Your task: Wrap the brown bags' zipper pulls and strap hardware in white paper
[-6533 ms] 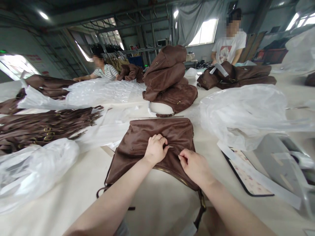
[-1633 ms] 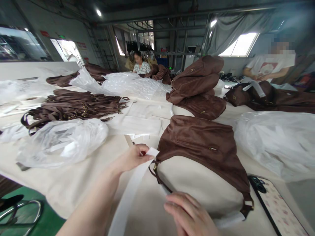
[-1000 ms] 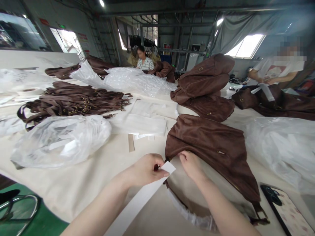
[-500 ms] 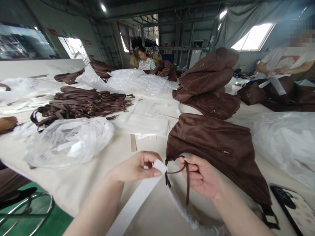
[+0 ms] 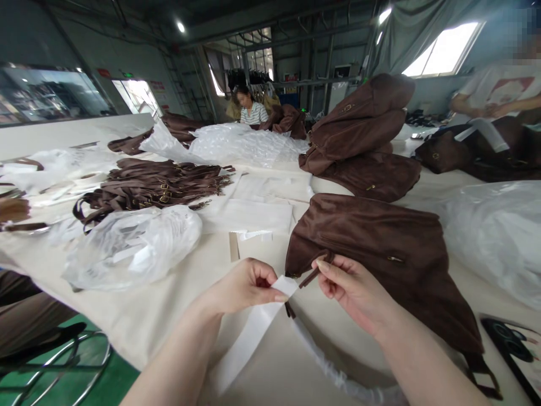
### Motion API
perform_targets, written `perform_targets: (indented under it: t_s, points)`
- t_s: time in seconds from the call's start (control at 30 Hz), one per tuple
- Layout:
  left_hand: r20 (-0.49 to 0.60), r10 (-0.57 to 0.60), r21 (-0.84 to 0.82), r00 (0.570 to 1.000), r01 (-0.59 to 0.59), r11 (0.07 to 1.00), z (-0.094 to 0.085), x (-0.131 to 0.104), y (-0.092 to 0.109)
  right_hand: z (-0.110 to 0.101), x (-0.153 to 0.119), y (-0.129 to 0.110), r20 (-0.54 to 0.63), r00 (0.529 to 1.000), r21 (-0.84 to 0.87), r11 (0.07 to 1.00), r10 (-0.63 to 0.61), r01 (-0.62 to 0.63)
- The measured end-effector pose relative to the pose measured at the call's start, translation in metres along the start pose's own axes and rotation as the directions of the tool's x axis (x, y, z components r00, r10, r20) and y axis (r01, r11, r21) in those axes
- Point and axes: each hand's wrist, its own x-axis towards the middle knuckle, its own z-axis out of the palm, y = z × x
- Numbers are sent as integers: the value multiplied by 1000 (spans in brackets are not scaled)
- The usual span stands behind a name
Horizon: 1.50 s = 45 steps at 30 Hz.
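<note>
Head view: hands [image 5: 249, 287] pinch flat strip [image 5: 250, 332], slender cord [image 5: 309, 278].

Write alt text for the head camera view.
Left hand pinches a white strip beside a brown bag; right hand holds a thin brown cord. Straps and clear plastic lie left.

Phone [image 5: 518, 352] right of bag [image 5: 372, 242]

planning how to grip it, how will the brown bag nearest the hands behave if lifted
The brown bag will probably sag, as its surface shows soft wrinkles. The plastic-wrapped strap curving beside it may trail or swing. Rolling seems unlikely, since the bag lies flat on the table.
</note>
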Motion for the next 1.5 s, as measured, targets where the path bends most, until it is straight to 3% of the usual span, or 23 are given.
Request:
perform_targets:
  t_s: [0.13, 0.47, 0.6, 0.73, 0.9, 1.0, 1.23, 1.37, 1.5]
  points:
    - [114, 17, 116, 993, -31, 993, 2, -2, 5, 5, 0, 2, -15, 1000, 19, 1000, 6, -5]
    - [108, 12, 188, 994, -32, 982, 4, -1, 6, 7, 3, 16, 20, 999, -123, 992, -27, 29]
    - [135, 2, 173, 991, -26, 985, 4, -2, 4, 14, 2, 28, 36, 997, -158, 986, 62, -55]
    - [149, 1, 199, 989, -31, 979, 1, -3, 4, 17, 1, 36, 46, 983, -55, 983, 179, -177]
    - [152, -7, 214, 988, -26, 976, 3, -3, 11, 11, 3, 28, 23, 941, 191, 922, 338, -336]
    - [117, -36, 173, 992, 16, 985, 9, -8, 17, 9, 3, 25, 10, 931, 223, 906, 366, -359]
    - [-16, -180, 158, 984, 180, 971, 28, -38, 14, 21, -4, 46, 129, 939, -32, 948, 319, -317]
    - [-85, -219, 283, 972, 234, 930, 36, -45, 10, 22, -7, 52, 215, 928, -103, 952, 305, -290]
    - [-61, -177, 444, 982, 185, 877, 41, -47, 12, 9, -3, 48, 233, 907, 0, 933, 350, -360]
